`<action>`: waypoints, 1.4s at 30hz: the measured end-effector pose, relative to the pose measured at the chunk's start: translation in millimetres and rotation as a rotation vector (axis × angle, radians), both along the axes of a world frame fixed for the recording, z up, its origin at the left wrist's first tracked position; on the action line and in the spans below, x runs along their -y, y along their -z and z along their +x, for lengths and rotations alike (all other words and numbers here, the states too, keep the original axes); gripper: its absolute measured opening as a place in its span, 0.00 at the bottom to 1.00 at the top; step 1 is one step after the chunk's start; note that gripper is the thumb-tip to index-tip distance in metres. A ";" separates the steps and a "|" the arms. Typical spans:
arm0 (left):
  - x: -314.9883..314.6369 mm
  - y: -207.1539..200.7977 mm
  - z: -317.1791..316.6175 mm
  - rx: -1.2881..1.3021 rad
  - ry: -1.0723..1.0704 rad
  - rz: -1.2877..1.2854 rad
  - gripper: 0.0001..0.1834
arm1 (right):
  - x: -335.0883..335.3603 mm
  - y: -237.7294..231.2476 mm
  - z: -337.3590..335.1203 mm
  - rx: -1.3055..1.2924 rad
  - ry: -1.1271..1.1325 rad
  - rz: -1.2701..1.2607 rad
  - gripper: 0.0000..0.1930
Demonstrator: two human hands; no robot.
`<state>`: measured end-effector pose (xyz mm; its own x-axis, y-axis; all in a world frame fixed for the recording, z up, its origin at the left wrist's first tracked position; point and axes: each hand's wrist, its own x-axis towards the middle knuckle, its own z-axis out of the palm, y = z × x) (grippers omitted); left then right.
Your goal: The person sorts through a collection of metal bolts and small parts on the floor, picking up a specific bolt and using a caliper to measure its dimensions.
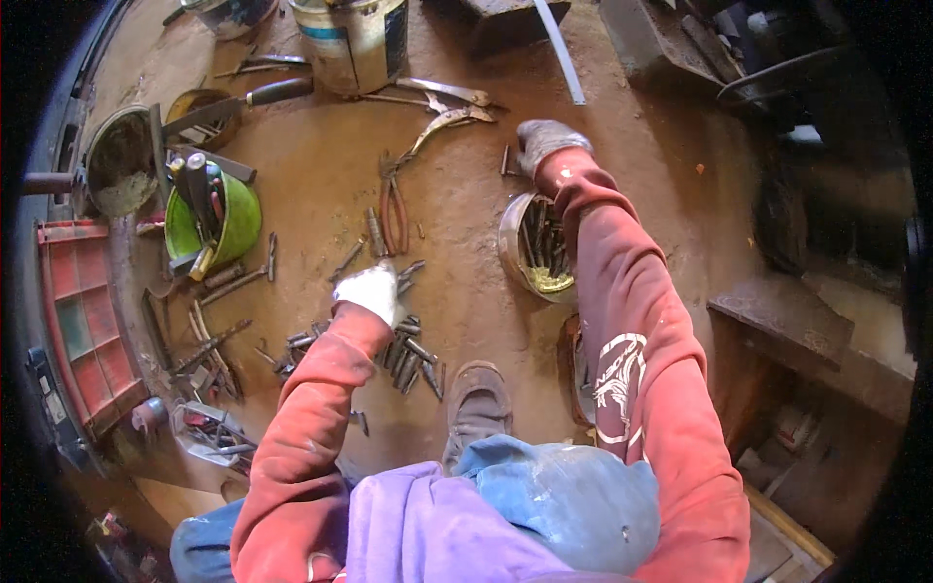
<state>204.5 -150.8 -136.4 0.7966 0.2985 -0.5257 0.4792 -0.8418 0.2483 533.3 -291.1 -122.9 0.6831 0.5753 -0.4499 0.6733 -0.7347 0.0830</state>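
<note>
My left hand, in a white glove, is closed low over a pile of drill bits on the floor. Its fingertips are hidden, and a dark bit pokes out beside them. Farther off and to the right, my right hand wears a grey glove and is slightly blurred. A short metal pin shows just left of its fingers; whether they touch it is unclear. Below my right wrist stands a round tin with dark bits inside, partly covered by my sleeve. Red-handled pincers lie just beyond my left hand.
A green bucket of tools stands at the left, near a large knife. Locking pliers lie by a dirty white bucket at the back. My shoe is close to the bits. Metal pieces line the right side.
</note>
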 end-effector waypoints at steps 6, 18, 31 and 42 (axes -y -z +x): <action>-8.6 -3.9 -2.2 -0.100 0.000 -0.084 0.15 | 31.5 -47.1 -82.0 -0.172 0.154 0.968 0.11; 64.6 -35.1 49.8 0.331 -0.247 -0.812 0.26 | 200.7 -18.7 -201.1 -0.096 0.497 0.513 0.18; -41.4 18.7 -48.1 0.062 -0.403 0.024 0.14 | 70.6 -43.9 -273.0 -0.406 0.110 0.639 0.20; -141.7 38.4 -87.8 0.221 -0.840 0.208 0.18 | -4.3 -14.0 -263.2 -0.416 -0.173 0.433 0.17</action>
